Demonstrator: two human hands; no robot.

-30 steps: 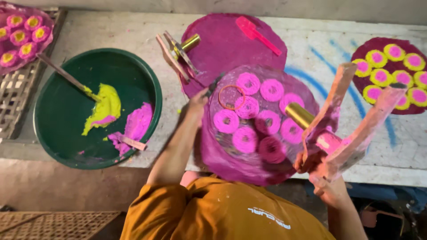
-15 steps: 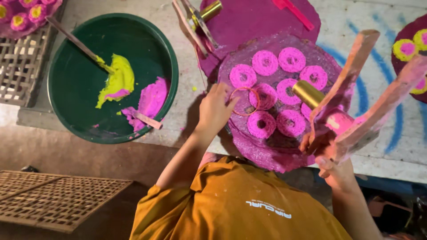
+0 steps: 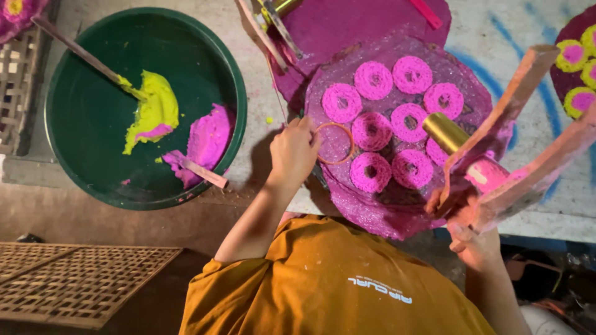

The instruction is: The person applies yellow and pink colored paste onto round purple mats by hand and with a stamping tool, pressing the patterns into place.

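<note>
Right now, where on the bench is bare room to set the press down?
Bare concrete lies between the pink sheet and the yellow-ringed sheet. A narrow strip runs between the green basin and the sheet, by the left hand. The sheet's middle is crowded with pink rings.

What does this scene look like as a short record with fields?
Left hand: left hand holds a thin orange ring on the purple sheet
Right hand: right hand grips a pink-stained wooden press with brass cylinder
Sheet: seven pink coiled dough rings
Green round basin: yellow dough, pink dough
</note>
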